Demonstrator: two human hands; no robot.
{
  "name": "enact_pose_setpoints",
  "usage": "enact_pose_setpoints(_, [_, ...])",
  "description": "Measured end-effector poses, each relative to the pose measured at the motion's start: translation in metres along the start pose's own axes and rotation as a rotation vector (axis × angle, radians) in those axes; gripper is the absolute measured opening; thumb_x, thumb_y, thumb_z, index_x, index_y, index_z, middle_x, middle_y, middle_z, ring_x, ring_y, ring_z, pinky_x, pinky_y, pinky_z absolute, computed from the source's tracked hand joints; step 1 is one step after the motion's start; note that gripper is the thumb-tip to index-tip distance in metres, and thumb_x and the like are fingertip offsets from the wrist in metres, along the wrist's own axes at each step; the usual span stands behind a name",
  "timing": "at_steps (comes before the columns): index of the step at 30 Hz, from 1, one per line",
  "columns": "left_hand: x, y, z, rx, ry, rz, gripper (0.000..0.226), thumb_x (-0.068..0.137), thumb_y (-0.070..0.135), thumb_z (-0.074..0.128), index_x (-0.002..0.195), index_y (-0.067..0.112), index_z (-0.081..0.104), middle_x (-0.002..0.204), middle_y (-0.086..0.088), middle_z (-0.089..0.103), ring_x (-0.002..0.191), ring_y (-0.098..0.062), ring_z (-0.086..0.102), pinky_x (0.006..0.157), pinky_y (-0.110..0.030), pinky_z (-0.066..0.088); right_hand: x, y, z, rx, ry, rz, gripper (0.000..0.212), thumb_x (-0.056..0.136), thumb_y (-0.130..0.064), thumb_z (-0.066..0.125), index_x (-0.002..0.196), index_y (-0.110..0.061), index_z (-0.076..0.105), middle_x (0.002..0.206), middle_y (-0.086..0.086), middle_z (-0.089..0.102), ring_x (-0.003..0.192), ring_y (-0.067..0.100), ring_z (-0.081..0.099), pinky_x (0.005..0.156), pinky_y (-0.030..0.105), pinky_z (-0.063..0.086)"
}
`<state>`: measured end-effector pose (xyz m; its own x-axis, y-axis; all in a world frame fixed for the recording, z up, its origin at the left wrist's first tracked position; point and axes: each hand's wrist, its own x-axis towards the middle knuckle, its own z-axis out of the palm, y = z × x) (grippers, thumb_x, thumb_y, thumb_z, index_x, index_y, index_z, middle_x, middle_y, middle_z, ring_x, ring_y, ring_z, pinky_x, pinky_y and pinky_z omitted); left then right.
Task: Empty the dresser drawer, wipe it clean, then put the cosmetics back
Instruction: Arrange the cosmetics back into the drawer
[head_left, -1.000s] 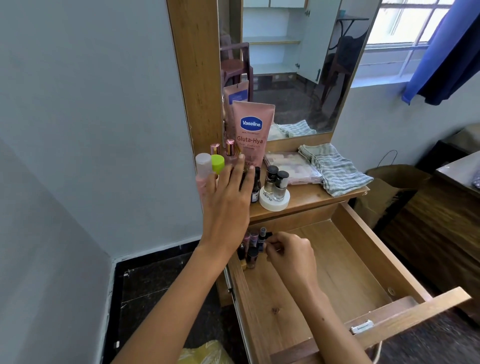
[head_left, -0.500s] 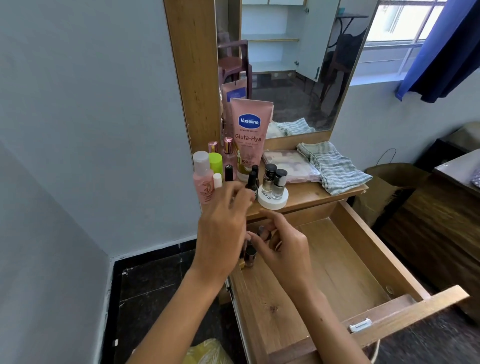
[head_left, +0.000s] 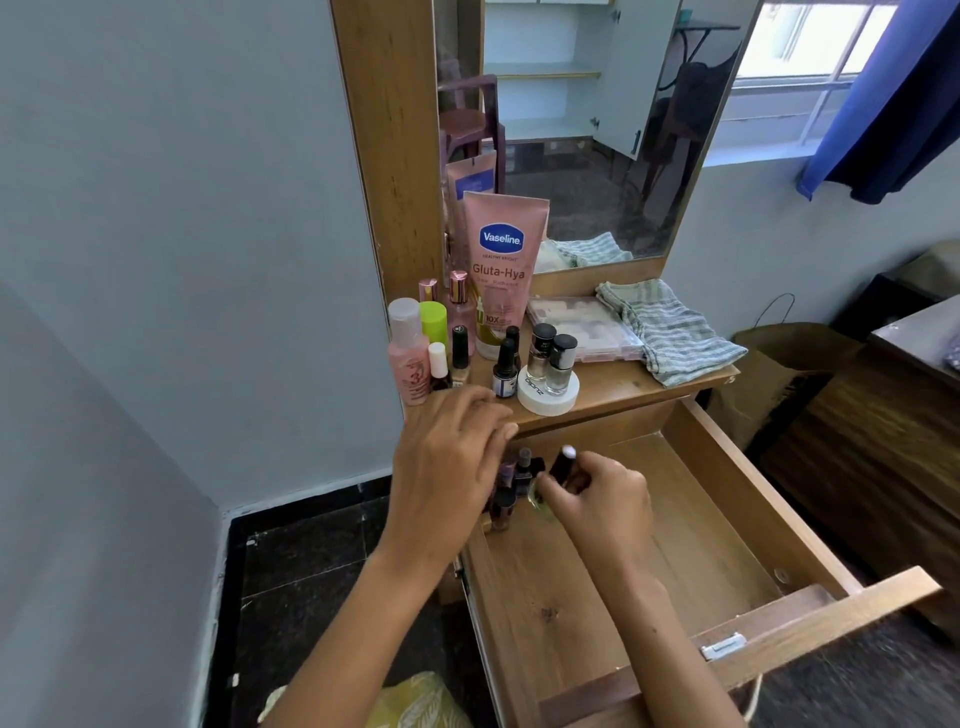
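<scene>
The wooden drawer (head_left: 691, 525) is pulled out below the dresser top (head_left: 623, 387). Several small dark nail polish bottles (head_left: 514, 475) stand in its back left corner. My right hand (head_left: 602, 501) pinches another small dark bottle (head_left: 562, 464) with a pale tip just beside that group. My left hand (head_left: 449, 462) hovers over the same corner with fingers curled down, hiding whatever lies beneath them. On the dresser top stand a pink Vaseline tube (head_left: 501, 270), a pink bottle (head_left: 408, 358), a green-capped bottle (head_left: 434, 322), more polish bottles (head_left: 550, 356) and a white jar (head_left: 548, 397).
A striped cloth (head_left: 670, 332) and a flat clear case (head_left: 582, 322) lie on the right of the dresser top, below the mirror (head_left: 582, 130). A brown bag (head_left: 779, 364) stands right of the dresser. The drawer front (head_left: 831, 618) juts toward me.
My left hand drew back from the bottles on the dresser top and dropped to the drawer's back corner. My right hand lifted slightly, now holding a small dark bottle.
</scene>
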<state>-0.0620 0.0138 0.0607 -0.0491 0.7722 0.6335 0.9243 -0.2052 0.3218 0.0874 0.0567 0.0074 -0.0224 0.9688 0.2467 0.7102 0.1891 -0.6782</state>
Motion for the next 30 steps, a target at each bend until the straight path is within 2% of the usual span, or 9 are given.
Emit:
enact_pose_setpoints(2, [-0.002,-0.007,0.0,0.057,0.021,-0.01,0.013,0.087,0.018,0.061,0.099,0.014,0.068,0.105,-0.001,0.064,0.103,-0.017,0.056,0.088,-0.021,0.033,0.0,0.003,0.007,-0.068,-0.12,0.068,0.023,0.078,-0.031,0.07,0.066,-0.013,0.062,0.061,-0.004,0.061,0.056,0.01,0.058,0.05,0.03,0.048])
enact_pose_setpoints(4, [-0.005,-0.01,0.001,0.076,0.029,-0.023,0.013,0.086,0.014,0.064,0.097,0.014,0.068,0.105,-0.002,0.064,0.103,-0.018,0.056,0.088,-0.023,0.033,0.001,0.004,0.013,-0.052,-0.182,0.114,0.023,0.08,-0.027,0.068,0.066,-0.01,0.062,0.061,0.001,0.064,0.057,0.016,0.064,0.059,0.037,0.056])
enact_pose_setpoints(11, [-0.014,-0.014,0.002,0.073,0.041,0.018,0.011,0.086,0.012,0.065,0.096,0.013,0.068,0.107,-0.003,0.064,0.103,-0.02,0.057,0.086,-0.03,0.039,0.003,0.004,0.023,-0.054,-0.335,0.082,0.006,0.082,-0.009,0.062,0.078,-0.007,0.064,0.075,0.005,0.066,0.067,0.023,0.065,0.063,0.038,0.057])
enact_pose_setpoints(17, [-0.019,-0.018,0.001,0.085,0.029,-0.012,0.013,0.084,0.011,0.067,0.097,0.013,0.068,0.107,-0.005,0.064,0.104,-0.022,0.057,0.086,-0.033,0.042,0.005,0.007,0.026,-0.011,-0.368,0.05,0.017,0.081,0.004,0.056,0.073,-0.009,0.064,0.072,0.006,0.068,0.063,0.021,0.065,0.061,0.04,0.057])
enact_pose_setpoints(20, [-0.02,-0.019,0.001,0.09,0.033,-0.03,0.013,0.083,0.012,0.067,0.095,0.013,0.069,0.107,-0.005,0.064,0.104,-0.022,0.057,0.086,-0.032,0.041,0.003,0.008,0.029,-0.019,-0.364,0.057,0.019,0.083,0.003,0.057,0.072,-0.011,0.065,0.07,0.006,0.068,0.062,0.02,0.066,0.06,0.04,0.058])
enact_pose_setpoints(23, [-0.019,-0.018,0.001,0.089,0.025,-0.042,0.013,0.081,0.012,0.069,0.095,0.013,0.068,0.107,-0.005,0.064,0.104,-0.021,0.057,0.086,-0.031,0.04,0.001,0.01,0.03,-0.09,-0.376,0.065,0.011,0.087,-0.011,0.062,0.078,-0.014,0.067,0.072,0.005,0.068,0.065,0.022,0.066,0.062,0.038,0.058])
enact_pose_setpoints(25, [-0.019,-0.017,0.001,0.088,0.019,-0.046,0.013,0.082,0.012,0.068,0.095,0.013,0.069,0.107,-0.005,0.064,0.104,-0.021,0.056,0.086,-0.03,0.039,0.001,0.011,0.028,-0.18,-0.378,0.07,0.005,0.086,-0.018,0.064,0.085,-0.015,0.068,0.078,0.004,0.066,0.071,0.024,0.065,0.061,0.032,0.053])
enact_pose_setpoints(27, [-0.018,-0.017,0.001,0.091,0.018,-0.046,0.013,0.082,0.012,0.068,0.095,0.013,0.069,0.107,-0.005,0.064,0.104,-0.022,0.057,0.086,-0.031,0.04,0.002,0.012,0.028,-0.226,-0.368,0.075,0.005,0.083,-0.014,0.063,0.082,-0.012,0.067,0.077,0.005,0.064,0.072,0.026,0.063,0.057,0.03,0.045])
enact_pose_setpoints(30, [-0.016,-0.019,0.0,0.104,0.022,-0.053,0.012,0.083,0.012,0.067,0.095,0.012,0.069,0.107,-0.005,0.065,0.104,-0.022,0.057,0.086,-0.032,0.041,0.0,0.01,0.03,-0.169,-0.373,0.097,0.01,0.081,-0.004,0.061,0.072,-0.006,0.064,0.07,0.007,0.064,0.064,0.026,0.065,0.056,0.036,0.056])
